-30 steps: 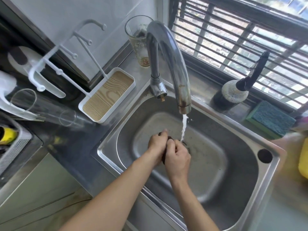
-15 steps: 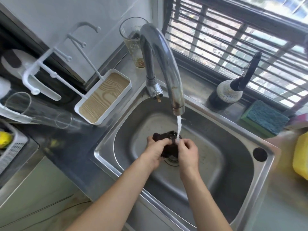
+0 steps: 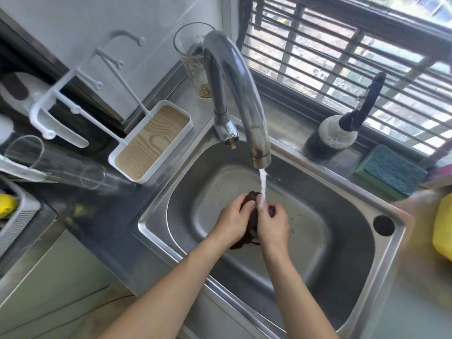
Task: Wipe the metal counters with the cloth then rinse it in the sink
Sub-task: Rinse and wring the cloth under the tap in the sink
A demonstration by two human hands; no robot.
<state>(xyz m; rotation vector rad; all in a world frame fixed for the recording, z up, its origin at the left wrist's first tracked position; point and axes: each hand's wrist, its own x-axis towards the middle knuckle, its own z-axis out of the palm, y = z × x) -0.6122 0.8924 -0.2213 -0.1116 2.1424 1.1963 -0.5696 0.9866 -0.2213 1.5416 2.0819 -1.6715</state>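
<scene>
1. To the left of the stainless steel sink [image 3: 362, 285], a clear drinking glass [image 3: 51, 162] is seen lying on its side on the dark metal bench [image 3: 102, 216].
2. A white tray with a wood-grain base [image 3: 151, 143] is set just beside the sink's left rim.
3. Behind the sink's far left corner, a tall printed glass [image 3: 195, 62] is stood upright.
4. Over the sink, water is delivered from the curved chrome tap [image 3: 234, 94].
5. Inside the sink, the dark brown cloth [image 3: 253, 222] is clasped by the left hand [image 3: 231, 221], its grip closed round it.
6. The cloth is likewise gripped by the right hand [image 3: 272, 226], under the stream.
7. Beyond the sink's far right rim, a blue and green sponge [image 3: 389, 172] is laid.
</scene>
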